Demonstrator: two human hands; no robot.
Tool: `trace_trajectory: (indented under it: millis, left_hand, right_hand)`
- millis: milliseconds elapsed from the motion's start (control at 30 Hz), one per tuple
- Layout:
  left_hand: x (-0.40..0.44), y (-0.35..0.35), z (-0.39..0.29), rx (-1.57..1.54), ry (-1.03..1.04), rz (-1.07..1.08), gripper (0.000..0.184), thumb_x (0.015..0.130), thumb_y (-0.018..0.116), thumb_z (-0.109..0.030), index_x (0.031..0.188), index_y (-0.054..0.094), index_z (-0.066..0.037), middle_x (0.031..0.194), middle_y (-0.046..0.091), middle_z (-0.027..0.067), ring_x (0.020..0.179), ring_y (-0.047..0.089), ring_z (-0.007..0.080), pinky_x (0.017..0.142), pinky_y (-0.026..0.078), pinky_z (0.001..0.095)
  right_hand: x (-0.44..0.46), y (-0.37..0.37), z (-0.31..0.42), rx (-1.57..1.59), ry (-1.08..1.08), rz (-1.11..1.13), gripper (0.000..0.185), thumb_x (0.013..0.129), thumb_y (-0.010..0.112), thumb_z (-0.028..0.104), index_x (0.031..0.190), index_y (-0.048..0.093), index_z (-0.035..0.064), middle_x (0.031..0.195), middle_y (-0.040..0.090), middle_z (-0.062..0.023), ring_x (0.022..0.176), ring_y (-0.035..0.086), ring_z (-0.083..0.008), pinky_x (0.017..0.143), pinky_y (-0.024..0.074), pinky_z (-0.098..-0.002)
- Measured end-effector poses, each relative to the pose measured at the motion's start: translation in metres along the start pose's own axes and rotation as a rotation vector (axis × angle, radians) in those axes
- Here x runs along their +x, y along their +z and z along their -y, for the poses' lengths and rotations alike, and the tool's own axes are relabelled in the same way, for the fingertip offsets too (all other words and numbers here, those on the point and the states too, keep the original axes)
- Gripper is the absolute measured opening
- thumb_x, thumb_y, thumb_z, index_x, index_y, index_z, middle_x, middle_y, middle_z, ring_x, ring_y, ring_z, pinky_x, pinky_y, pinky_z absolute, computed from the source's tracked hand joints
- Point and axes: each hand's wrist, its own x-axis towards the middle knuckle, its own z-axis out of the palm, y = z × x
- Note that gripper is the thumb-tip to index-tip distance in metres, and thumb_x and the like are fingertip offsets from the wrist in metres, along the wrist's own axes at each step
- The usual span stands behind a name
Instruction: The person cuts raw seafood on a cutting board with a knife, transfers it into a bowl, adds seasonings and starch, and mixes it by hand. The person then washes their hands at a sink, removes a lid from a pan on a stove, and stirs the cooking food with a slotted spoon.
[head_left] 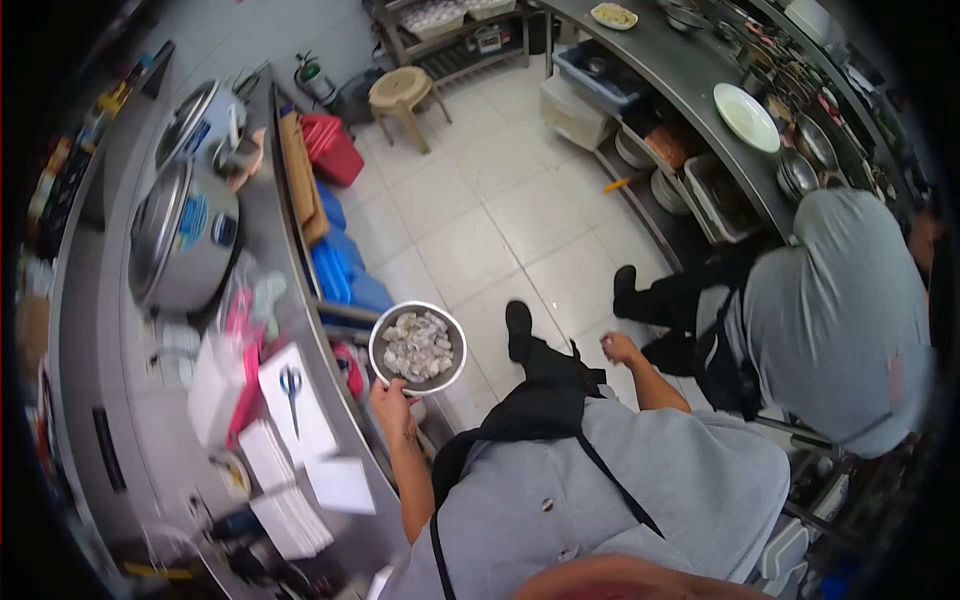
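Observation:
My left hand (392, 400) grips the near rim of a round metal bowl (463, 345), thumb and fingers on its edge. Pale grey, raw-looking pieces of food (417, 346) lie in the bowl, which is held just off the edge of the left counter. My right hand (619, 348) hangs beside my body over the floor, its fingers curled; whether anything is inside them is too small to tell. It touches no counter.
On the left counter (345, 430) are scissors (291, 385), white papers, and a large cooker (185, 235). A co-worker (835, 310) stands close on the right by a counter with a white plate (747, 117). A stool (402, 90) stands ahead on the tiled floor.

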Motion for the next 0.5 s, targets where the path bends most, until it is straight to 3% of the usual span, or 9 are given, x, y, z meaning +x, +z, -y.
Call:
trace_trajectory:
  millis: [33, 100, 167, 267, 300, 367, 500]
  left_hand:
    - [0.029, 0.008, 0.001, 0.037, -0.019, -0.018, 0.016, 0.077, 0.053, -0.003, 0.091, 0.06, -0.003, 0.078, 0.062, 0.0044, 0.059, 0.06, 0.0133, 0.044, 0.049, 0.025]
    - [0.091, 0.044, -0.007, 0.066, -0.015, 0.002, 0.016, 0.077, 0.053, -0.003, 0.092, 0.06, -0.003, 0.078, 0.062, 0.0043, 0.059, 0.059, 0.0136, 0.045, 0.049, 0.0254]
    - [0.135, 0.072, -0.012, -0.043, -0.151, -0.05, 0.022, 0.076, 0.053, -0.003, 0.097, 0.06, -0.004, 0.081, 0.063, 0.0053, 0.061, 0.06, 0.0148, 0.046, 0.05, 0.0257]
    - [0.196, 0.117, -0.05, -0.021, -0.216, -0.059, 0.027, 0.075, 0.054, -0.003, 0.101, 0.061, -0.004, 0.085, 0.064, 0.0066, 0.062, 0.062, 0.0161, 0.046, 0.051, 0.0259]
    - [0.216, 0.131, -0.065, -0.013, -0.223, -0.034, 0.027, 0.075, 0.054, -0.003, 0.101, 0.061, -0.004, 0.085, 0.064, 0.0066, 0.062, 0.062, 0.0161, 0.046, 0.051, 0.0259]
    - [0.26, 0.171, -0.091, -0.145, -0.218, -0.019, 0.029, 0.075, 0.054, -0.003, 0.104, 0.06, -0.004, 0.087, 0.065, 0.0064, 0.064, 0.063, 0.0166, 0.048, 0.052, 0.0262]
    - [0.382, 0.246, -0.124, -0.077, -0.209, 0.006, 0.03, 0.074, 0.052, -0.002, 0.102, 0.06, -0.002, 0.087, 0.065, 0.0073, 0.062, 0.063, 0.0164, 0.045, 0.053, 0.026]
  right_hand:
    - [0.012, 0.004, 0.001, 0.043, 0.132, 0.032, 0.032, 0.078, 0.05, 0.009, 0.103, 0.066, -0.0005, 0.066, 0.065, -0.0165, 0.053, 0.064, -0.0254, 0.049, 0.0534, -0.0391]
    - [0.047, -0.012, 0.031, -0.267, 0.224, 0.154, 0.027, 0.077, 0.048, 0.006, 0.091, 0.066, -0.0065, 0.069, 0.066, -0.0191, 0.053, 0.064, -0.0268, 0.047, 0.0529, -0.0402]
    - [0.105, -0.025, 0.067, -0.428, 0.203, 0.318, 0.024, 0.072, 0.048, 0.002, 0.084, 0.067, -0.0074, 0.072, 0.067, -0.0201, 0.057, 0.066, -0.0294, 0.047, 0.0533, -0.0408]
    - [0.211, -0.055, 0.146, -0.574, -0.139, 0.362, 0.023, 0.071, 0.054, 0.012, 0.08, 0.069, -0.0024, 0.076, 0.068, -0.02, 0.061, 0.068, -0.0289, 0.052, 0.0546, -0.0403]
    - [0.212, -0.08, 0.216, -0.536, -0.062, 0.248, 0.026, 0.073, 0.052, 0.014, 0.087, 0.069, -0.0007, 0.085, 0.069, -0.0199, 0.071, 0.069, -0.0311, 0.061, 0.0555, -0.0412]
    - [0.276, -0.118, 0.281, -0.546, -0.383, -0.027, 0.029, 0.076, 0.05, 0.016, 0.096, 0.068, 0.0034, 0.097, 0.067, -0.0227, 0.091, 0.064, -0.0386, 0.082, 0.0506, -0.0439]
    - [0.375, -0.197, 0.399, -0.225, -0.411, -0.174, 0.033, 0.078, 0.05, 0.017, 0.103, 0.065, 0.004, 0.104, 0.065, -0.0233, 0.099, 0.061, -0.0385, 0.087, 0.0487, -0.0437]
